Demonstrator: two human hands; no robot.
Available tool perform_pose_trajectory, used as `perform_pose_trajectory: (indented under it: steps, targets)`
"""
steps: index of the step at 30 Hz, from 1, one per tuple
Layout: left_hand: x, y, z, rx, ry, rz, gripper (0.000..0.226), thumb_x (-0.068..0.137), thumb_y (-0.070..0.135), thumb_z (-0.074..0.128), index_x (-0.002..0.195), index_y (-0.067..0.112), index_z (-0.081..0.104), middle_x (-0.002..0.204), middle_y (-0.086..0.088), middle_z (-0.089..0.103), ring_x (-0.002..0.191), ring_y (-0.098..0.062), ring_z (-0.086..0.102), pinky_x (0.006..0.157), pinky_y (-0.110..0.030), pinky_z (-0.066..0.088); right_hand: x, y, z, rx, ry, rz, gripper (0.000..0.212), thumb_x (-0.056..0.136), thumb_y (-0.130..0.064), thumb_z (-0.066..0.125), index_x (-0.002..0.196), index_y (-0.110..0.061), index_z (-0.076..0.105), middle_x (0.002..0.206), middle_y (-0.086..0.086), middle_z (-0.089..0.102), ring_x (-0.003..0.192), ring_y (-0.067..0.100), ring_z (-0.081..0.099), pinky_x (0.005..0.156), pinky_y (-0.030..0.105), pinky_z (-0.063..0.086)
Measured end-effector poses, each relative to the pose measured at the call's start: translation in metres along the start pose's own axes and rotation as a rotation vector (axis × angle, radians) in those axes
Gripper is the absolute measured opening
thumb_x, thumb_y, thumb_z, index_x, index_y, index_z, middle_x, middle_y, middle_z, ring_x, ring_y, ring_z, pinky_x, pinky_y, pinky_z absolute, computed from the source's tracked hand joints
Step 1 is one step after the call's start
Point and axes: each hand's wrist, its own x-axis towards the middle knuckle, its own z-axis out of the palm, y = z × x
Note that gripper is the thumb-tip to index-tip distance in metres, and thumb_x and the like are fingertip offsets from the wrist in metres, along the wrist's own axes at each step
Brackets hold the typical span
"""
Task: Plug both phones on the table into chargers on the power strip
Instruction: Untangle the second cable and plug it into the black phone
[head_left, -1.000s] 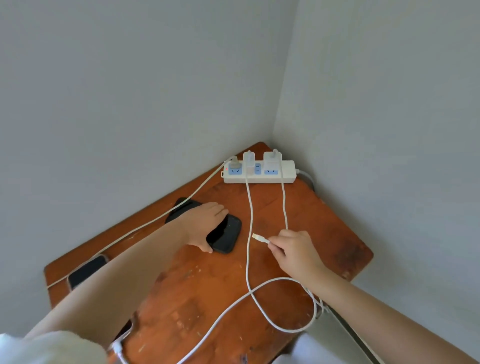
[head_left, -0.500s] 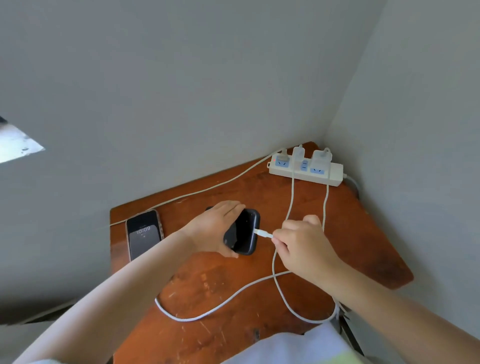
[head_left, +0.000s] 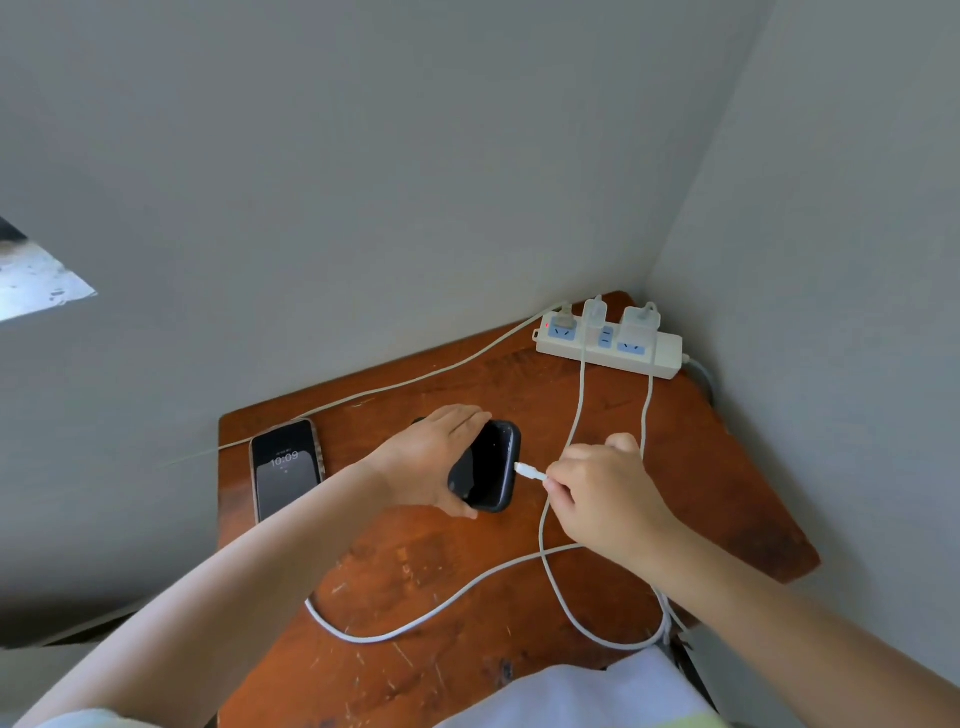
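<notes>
Phones, two, on a worn brown wooden table (head_left: 701, 467) set in the corner of grey walls. Dark phone (head_left: 491, 467): centre of the table, screen unlit, its far end tipped up; left hand (head_left: 434, 462) grips it, fingers curled over the far edge and thumb under the near edge. Second phone (head_left: 285, 467): flat at the left edge of the table, screen lit and showing 10:09, well apart from both hands.

White cable connector (head_left: 530, 472): pinched between thumb and fingertips of the right hand (head_left: 602, 493), its tip at the right end of the dark phone; whether it is seated in the port cannot be told. Its white cable (head_left: 467, 587) loops across the near part of the table.

White power strip (head_left: 608, 343): far right corner, against the wall, two white chargers (head_left: 641, 319) plugged in, cables running from them towards the near side. A further pale cable (head_left: 415, 379) runs left along the far edge of the table.
</notes>
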Motion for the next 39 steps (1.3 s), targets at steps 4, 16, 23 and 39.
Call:
perform_pose_trajectory:
  steps: [4, 16, 23, 39]
  targets:
    - [0.001, 0.003, 0.001, 0.020, 0.011, 0.001, 0.096, 0.072, 0.045, 0.071, 0.144, 0.016, 0.015, 0.153, -0.004, 0.023, 0.140, -0.020, 0.019, 0.112, -0.029, 0.025, 0.002, -0.002, -0.006, 0.036, -0.129, 0.000, 0.030, 0.096, -0.022, 0.042, 0.104, -0.011, 0.068, 0.096, 0.007, 0.069, 0.087, 0.019, 0.063, 0.090, 0.031, 0.034]
    - [-0.004, 0.012, 0.009, 0.039, 0.067, 0.010, 0.096, 0.074, 0.046, 0.069, 0.145, 0.012, 0.013, 0.153, -0.004, 0.021, 0.141, -0.020, 0.015, 0.114, -0.028, 0.021, -0.004, -0.001, 0.003, -0.138, 0.098, 0.035, 0.019, 0.053, -0.011, 0.086, 0.046, -0.017, 0.069, 0.040, -0.003, 0.059, 0.041, 0.013, 0.055, 0.061, 0.027, 0.029]
    - [-0.008, 0.015, 0.013, 0.004, 0.195, 0.017, 0.097, 0.069, 0.047, 0.073, 0.142, 0.008, 0.023, 0.148, -0.008, 0.031, 0.137, -0.023, 0.024, 0.111, -0.028, 0.027, -0.012, 0.001, 0.012, -0.204, 0.299, 0.020, 0.016, 0.064, -0.010, 0.075, 0.050, -0.016, 0.070, 0.043, -0.003, 0.058, 0.047, 0.015, 0.056, 0.069, 0.028, 0.024]
    - [-0.016, 0.015, 0.015, 0.052, 0.182, 0.051, 0.098, 0.066, 0.050, 0.074, 0.140, 0.006, 0.028, 0.146, -0.009, 0.035, 0.136, -0.025, 0.028, 0.110, -0.028, 0.029, -0.018, 0.001, 0.028, -0.154, 0.417, -0.044, 0.036, 0.075, -0.017, 0.043, 0.051, -0.018, 0.069, 0.046, -0.006, 0.060, 0.051, 0.013, 0.059, 0.074, 0.027, 0.028]
